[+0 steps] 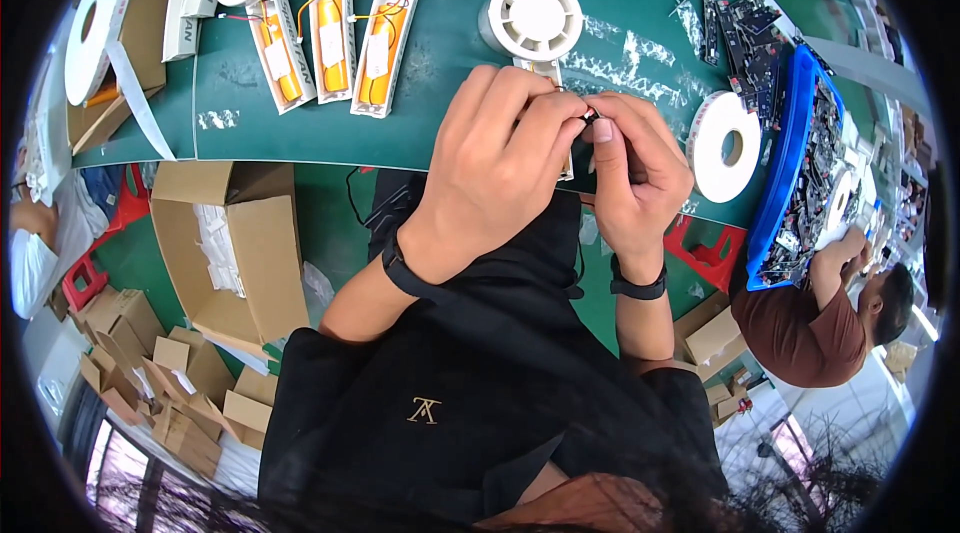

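In front of me on the green table lies a white handheld fan (535, 18), its round grille toward the far side. My hands hide most of its handle. My left hand (505, 138) is bent over the handle, thumb and forefinger pinched together. Against them, the closed fingertips of my right hand (640, 148) hold a small dark part (590, 117) with a light and reddish spot; its exact kind is too small to tell. To the left lie several more white fans, three with handles uncovered, showing an orange battery pack (331, 43) and thin red and black wires.
A white tape roll (724, 146) lies right of my hands, near dark circuit boards (750, 48) and a blue bin (785, 168) full of boards. Another large roll (100, 23) stands far left. Below the table edge sits an open carton (270, 263). A co-worker (815, 333) sits at right.
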`<state>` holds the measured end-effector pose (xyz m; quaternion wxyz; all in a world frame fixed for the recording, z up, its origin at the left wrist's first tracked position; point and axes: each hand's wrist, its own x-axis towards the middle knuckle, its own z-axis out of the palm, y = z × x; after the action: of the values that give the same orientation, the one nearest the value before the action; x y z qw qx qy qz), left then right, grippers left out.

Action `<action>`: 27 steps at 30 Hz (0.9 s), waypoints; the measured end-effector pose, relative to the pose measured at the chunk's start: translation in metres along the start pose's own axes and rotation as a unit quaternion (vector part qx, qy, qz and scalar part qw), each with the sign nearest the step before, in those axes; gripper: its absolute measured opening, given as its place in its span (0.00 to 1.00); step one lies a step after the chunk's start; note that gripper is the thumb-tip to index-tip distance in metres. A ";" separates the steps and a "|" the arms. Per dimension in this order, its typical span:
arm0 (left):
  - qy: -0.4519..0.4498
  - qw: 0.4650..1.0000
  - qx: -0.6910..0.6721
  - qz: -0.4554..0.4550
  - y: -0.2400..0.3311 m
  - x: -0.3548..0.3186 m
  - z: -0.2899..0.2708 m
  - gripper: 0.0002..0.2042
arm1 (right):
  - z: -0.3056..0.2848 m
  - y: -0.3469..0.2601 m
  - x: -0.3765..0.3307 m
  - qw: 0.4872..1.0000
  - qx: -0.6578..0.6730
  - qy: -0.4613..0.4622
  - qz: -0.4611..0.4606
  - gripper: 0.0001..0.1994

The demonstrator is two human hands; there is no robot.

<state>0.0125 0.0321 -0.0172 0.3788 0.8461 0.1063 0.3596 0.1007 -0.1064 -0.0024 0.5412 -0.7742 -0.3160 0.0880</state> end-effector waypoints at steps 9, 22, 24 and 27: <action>0.005 1.000 0.024 0.016 -0.002 -0.002 0.005 0.09 | 0.000 0.003 0.003 0.998 -0.029 0.001 -0.057 0.09; 0.025 0.999 0.023 -0.027 0.005 -0.006 0.008 0.06 | 0.004 0.001 -0.001 0.978 -0.114 0.016 -0.174 0.12; 0.030 0.999 0.009 -0.032 0.004 -0.006 0.008 0.06 | 0.004 0.002 -0.001 0.977 -0.120 0.016 -0.178 0.13; 0.039 0.998 -0.016 -0.039 0.003 -0.008 0.011 0.06 | 0.004 0.004 -0.002 0.975 -0.122 0.022 -0.186 0.13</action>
<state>0.0136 0.0207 -0.0245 0.4018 0.8204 0.1484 0.3787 0.0992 -0.1052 -0.0077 0.4564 -0.7640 -0.4506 -0.0705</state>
